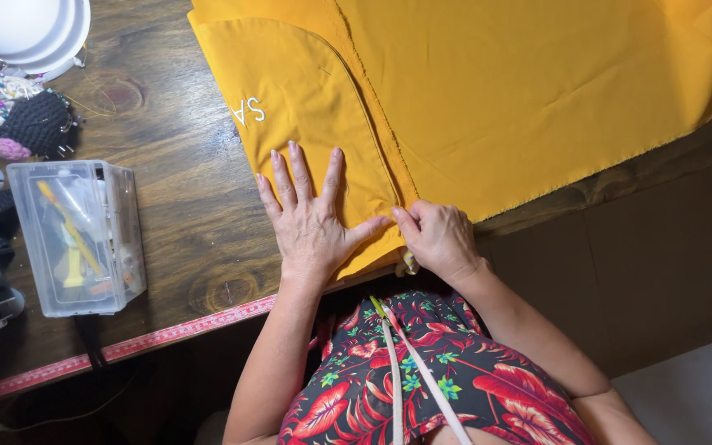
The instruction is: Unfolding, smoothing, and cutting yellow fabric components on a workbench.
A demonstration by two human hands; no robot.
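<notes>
A large piece of mustard-yellow fabric (504, 91) lies spread over a dark wooden table (175, 206), with a folded layer and a curved seam on its left part. My left hand (311, 218) rests flat on the folded layer, fingers spread apart, pressing it down. My right hand (438, 239) is curled at the fabric's near edge, its fingers pinching the fabric beside my left thumb. A small yellow-and-white object (408, 264) shows under my right hand; I cannot tell what it is.
A clear plastic box (76, 239) of sewing tools sits at the left. A pincushion (18, 119) with coloured pins and white bowls (30, 29) lie at the far left. A red measuring tape (150, 338) runs along the table's near edge.
</notes>
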